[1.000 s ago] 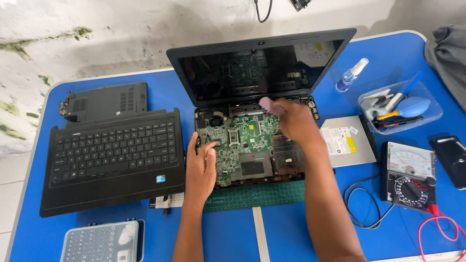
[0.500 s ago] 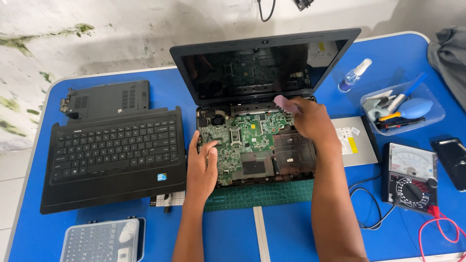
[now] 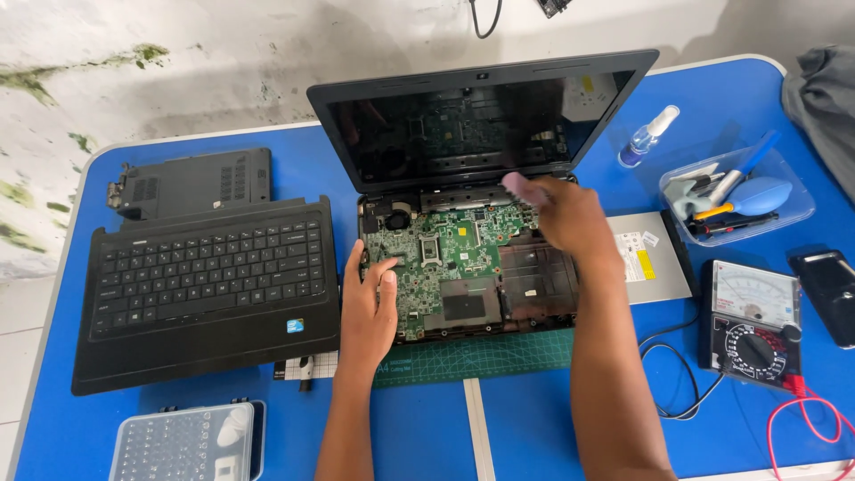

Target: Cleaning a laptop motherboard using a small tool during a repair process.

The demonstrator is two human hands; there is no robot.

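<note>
The left hand rests open on the left edge of a green motherboard inside an opened laptop, while the right hand grips a pink eraser at the board's top edge, near the hinge. The laptop sits on a green mat on a blue worktop against a stained white wall. A detached keyboard lies to the left; a multimeter, tool tray and spray bottle to the right.
</note>
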